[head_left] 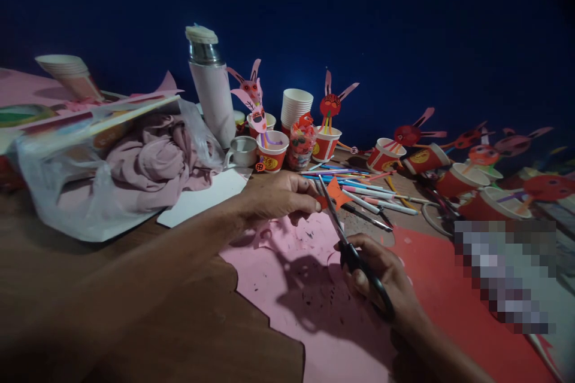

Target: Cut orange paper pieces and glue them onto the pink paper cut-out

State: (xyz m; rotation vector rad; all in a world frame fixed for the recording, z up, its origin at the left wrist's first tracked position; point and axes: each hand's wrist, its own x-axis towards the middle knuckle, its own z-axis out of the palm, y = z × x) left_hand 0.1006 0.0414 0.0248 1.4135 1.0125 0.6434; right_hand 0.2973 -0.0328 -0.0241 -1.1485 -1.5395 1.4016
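Note:
My left hand point(287, 196) pinches a small orange-red paper piece point(338, 194) by its left side, above the pink paper. My right hand point(381, 269) is closed round the black handles of a pair of scissors point(332, 212). The scissor blades point up and away, crossing the orange-red piece close to my left fingertips. Whether the blades are parted is hard to make out. Underneath lies a sheet of pink paper point(287, 305) with cut edges and dark specks. A red sheet point(467, 311) lies to the right of my right hand.
Behind my hands are scattered marker pens point(363, 188). Paper cups point(272, 152) with paper animal heads stand along the back and right. A flask point(211, 90), a metal mug point(242, 151), a candy jar point(302, 143) and a plastic bag point(67, 203) with pink cloth point(157, 155) occupy the left and middle.

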